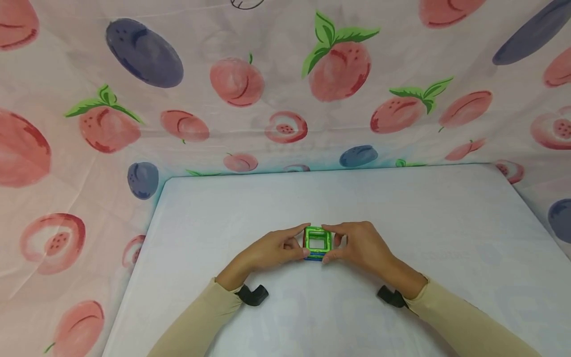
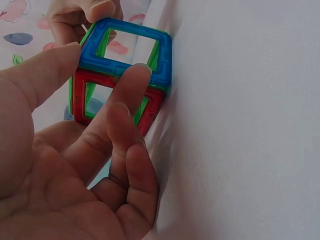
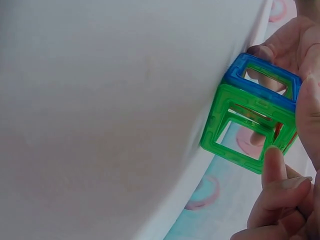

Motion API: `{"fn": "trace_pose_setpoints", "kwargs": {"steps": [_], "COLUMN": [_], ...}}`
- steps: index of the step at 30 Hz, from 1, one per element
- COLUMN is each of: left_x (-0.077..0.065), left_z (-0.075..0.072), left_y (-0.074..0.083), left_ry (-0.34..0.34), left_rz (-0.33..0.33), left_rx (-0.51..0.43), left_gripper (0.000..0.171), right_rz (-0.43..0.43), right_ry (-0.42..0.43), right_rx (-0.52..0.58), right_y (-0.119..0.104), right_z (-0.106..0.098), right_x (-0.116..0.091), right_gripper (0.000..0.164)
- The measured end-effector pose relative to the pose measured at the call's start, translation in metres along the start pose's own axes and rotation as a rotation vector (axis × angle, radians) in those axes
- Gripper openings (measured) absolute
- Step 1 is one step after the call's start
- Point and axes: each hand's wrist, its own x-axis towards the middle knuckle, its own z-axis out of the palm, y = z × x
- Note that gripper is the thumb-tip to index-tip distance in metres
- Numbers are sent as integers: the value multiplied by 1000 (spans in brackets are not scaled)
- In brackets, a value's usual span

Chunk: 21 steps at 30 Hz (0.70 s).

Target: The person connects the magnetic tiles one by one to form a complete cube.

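Note:
Between the two hands, a small cube of see-through magnetic tiles [image 1: 317, 229] rests on the white table. Its top is a green open-centred square. A blue tile [image 2: 164, 60] faces the person's side, and a red tile [image 2: 80, 102] forms the left side. In the right wrist view the right side is a green tile [image 3: 214, 117]. My left hand [image 1: 269, 250] holds the cube from the left, thumb at the near edge and index finger at the far top corner. From the right, my right hand [image 1: 366, 250] holds it likewise, thumb low in front and index finger along the top.
The white table [image 1: 446, 208] stretches out around the hands. Behind it and along both sides hangs a fruit-printed cloth [image 1: 276, 29]. Dark wrist-worn pieces stick out by the left cuff [image 1: 227, 292] and the right cuff [image 1: 424, 292], just over the table.

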Motion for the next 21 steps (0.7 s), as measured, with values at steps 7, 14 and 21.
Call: {"fn": "trace_pose_setpoints", "kwargs": {"steps": [7,14,21], "left_x": [1,1,-14], "left_z": [0,0,-13], "left_y": [1,1,5], "left_ry": [-14,-18,131], "left_rz": [-1,-12,-54], "left_rx": [-33,-50,142], "left_gripper": [71,73,72], "right_rz": [22,-3,-31], "right_ry": [-9,-21,47], "right_rx": [-21,-85,-60], "right_y": [2,2,21], "right_z": [-2,-5,-22], "right_x": [2,1,-7], "right_gripper": [72,77,77]}}
